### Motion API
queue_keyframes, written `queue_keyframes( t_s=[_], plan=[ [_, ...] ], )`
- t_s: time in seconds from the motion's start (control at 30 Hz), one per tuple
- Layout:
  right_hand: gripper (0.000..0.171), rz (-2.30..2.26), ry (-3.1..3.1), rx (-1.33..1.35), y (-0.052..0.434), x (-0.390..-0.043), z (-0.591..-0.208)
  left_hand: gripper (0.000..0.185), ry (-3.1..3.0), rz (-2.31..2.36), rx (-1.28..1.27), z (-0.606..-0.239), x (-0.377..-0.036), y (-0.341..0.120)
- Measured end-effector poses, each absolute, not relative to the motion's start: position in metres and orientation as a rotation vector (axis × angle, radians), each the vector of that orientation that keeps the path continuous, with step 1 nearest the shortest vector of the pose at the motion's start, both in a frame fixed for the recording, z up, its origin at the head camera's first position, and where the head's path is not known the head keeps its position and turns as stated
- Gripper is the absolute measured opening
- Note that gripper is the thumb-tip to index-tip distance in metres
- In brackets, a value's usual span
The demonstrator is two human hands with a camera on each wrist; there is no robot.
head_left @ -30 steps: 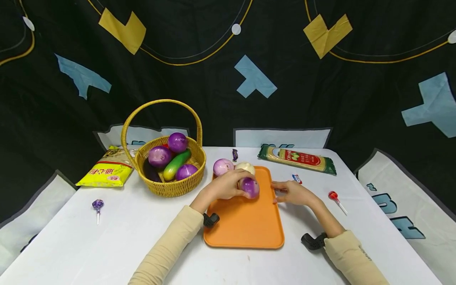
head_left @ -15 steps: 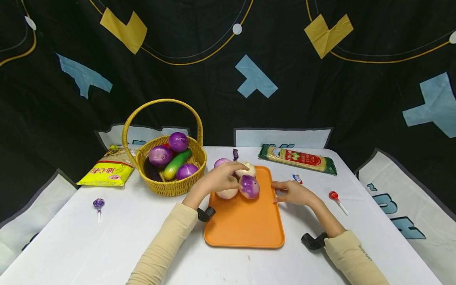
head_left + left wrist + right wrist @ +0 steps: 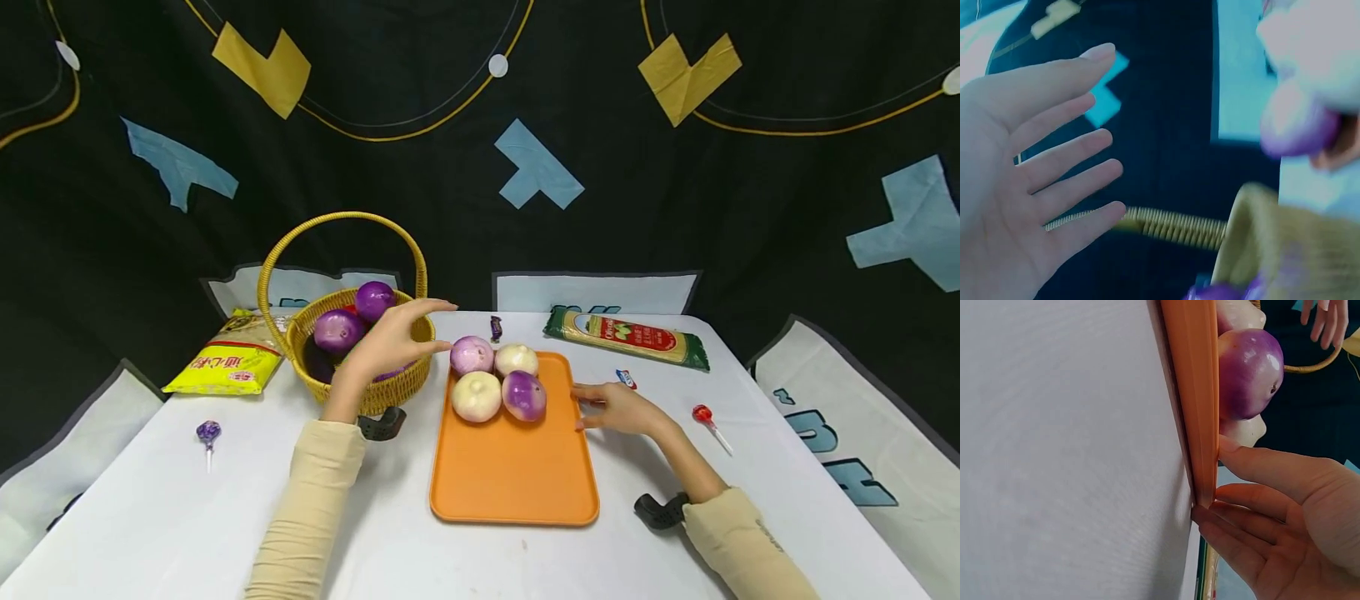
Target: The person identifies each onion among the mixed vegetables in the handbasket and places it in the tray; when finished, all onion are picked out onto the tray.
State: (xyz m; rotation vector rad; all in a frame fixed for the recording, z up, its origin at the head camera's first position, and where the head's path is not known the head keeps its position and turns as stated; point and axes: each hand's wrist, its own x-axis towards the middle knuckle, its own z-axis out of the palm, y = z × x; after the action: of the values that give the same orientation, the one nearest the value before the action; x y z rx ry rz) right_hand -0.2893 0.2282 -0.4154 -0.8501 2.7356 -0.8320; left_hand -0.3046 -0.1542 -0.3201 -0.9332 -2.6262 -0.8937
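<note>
My left hand [image 3: 392, 343] hovers over the right side of the wicker basket [image 3: 397, 390], thumb and fingers spread, holding nothing. In the left wrist view, its fingers [image 3: 1079, 150] stand apart. Four toy-like onions sit together at the far end of the orange tray [image 3: 517, 479]: a pale purple onion [image 3: 472, 356], a white onion [image 3: 517, 359], a larger white onion [image 3: 476, 397] and a purple onion [image 3: 524, 396]. My right hand [image 3: 618, 407] holds the tray's right edge. In the right wrist view, the thumb touches the rim, and the fingertips [image 3: 1204, 515] reach its outer side.
In the basket are purple onions [image 3: 339, 331] and a dark eggplant, partly hidden. A yellow bag [image 3: 232, 354] lies left of it, a noodle packet [image 3: 626, 335] back right. Lollipops [image 3: 207, 431] [image 3: 702, 413] and small wrapped candies [image 3: 626, 379] lie around the tray.
My left hand has let go of the purple onion on the tray and moved left to the basket, uncovering the onions. The right hand has stayed at the tray's edge.
</note>
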Motion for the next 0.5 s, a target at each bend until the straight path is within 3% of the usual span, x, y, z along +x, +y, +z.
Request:
queue_keyframes(
  t_s=[0.5],
  plan=[
    [0.060, -0.826, 2.730, -0.855, 0.228, -0.290, -0.415, 0.056, -3.062, -0.700, -0.530, -0.295, -0.380, -0.242]
  ],
)
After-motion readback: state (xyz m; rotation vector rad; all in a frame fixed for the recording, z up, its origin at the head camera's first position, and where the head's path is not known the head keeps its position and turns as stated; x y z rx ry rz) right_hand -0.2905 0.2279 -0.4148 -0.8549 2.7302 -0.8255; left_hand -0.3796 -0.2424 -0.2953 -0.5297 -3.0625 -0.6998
